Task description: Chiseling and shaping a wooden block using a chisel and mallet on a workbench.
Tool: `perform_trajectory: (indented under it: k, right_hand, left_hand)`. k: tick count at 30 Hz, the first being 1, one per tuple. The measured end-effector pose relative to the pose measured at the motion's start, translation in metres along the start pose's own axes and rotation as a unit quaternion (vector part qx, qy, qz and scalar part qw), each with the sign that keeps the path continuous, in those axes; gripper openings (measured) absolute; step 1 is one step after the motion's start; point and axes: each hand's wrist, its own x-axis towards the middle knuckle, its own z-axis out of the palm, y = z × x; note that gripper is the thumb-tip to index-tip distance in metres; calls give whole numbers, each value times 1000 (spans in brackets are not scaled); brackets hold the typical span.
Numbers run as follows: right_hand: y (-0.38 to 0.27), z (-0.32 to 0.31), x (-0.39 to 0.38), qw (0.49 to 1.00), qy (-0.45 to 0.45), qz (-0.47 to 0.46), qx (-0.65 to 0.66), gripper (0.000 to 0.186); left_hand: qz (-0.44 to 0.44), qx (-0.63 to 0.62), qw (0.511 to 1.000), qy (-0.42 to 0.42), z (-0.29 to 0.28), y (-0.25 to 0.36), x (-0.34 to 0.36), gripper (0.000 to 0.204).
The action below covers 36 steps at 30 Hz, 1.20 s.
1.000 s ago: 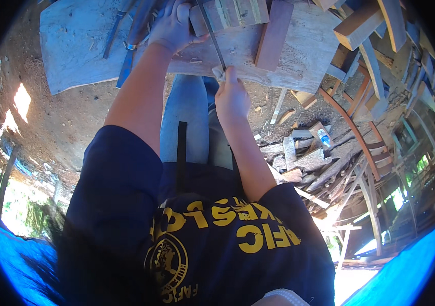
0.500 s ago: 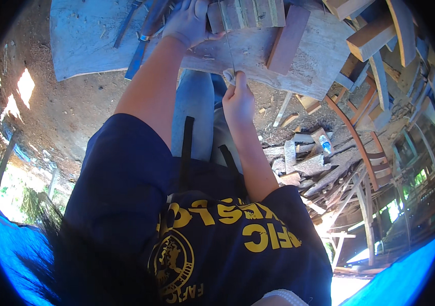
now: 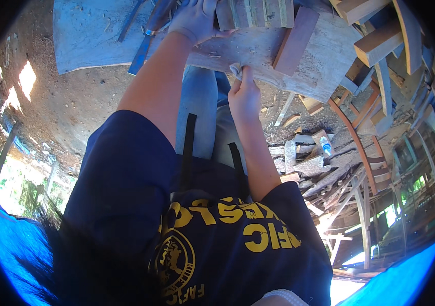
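Note:
My left hand (image 3: 194,21) is closed on the left end of a wooden block (image 3: 258,14) with pale stripes across it, its thumb along the near edge. The block lies on a broad worn wooden slab (image 3: 92,43); the top edge of the picture cuts it off. My right hand (image 3: 245,94) is in a fist just off the slab's near edge, around the pale, wrapped-looking handle (image 3: 235,70) of a thin saw. The saw's blade is barely discernible now. To the left of my left hand lies a chisel (image 3: 141,55) with a metal band.
A flat brown board (image 3: 296,41) lies on the slab to the right. Cut timber pieces (image 3: 379,43) are piled beyond it. Wood scraps and a small bottle (image 3: 325,145) lie on the ground, beside a curved wooden chair frame (image 3: 352,135). A thin dark bar (image 3: 130,21) lies at the slab's left.
The view has shifted slightly, so the slab and block appear a little higher and to the right. The thin blade line between my right hand and the block has faded from sight.

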Motion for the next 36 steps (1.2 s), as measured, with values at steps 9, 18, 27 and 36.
perform_trajectory:
  k: [9,18,27,36]
  right_hand:
    - [-17,-13,1,998,-42,50,-25,29]
    - [-38,-13,50,999,-7,8,41,24]
    - [22,-34,-31,996,22,2,90,18]
    - [14,-28,29,997,41,-47,48,27]
  left_hand:
    - [10,-31,999,20,-18,8,-2,95]
    - [19,-6,999,37,10,-5,0,93]
    - [13,-32,998,54,0,-1,-3,101]
    - [2,-51,996,68,7,1,-1,99]
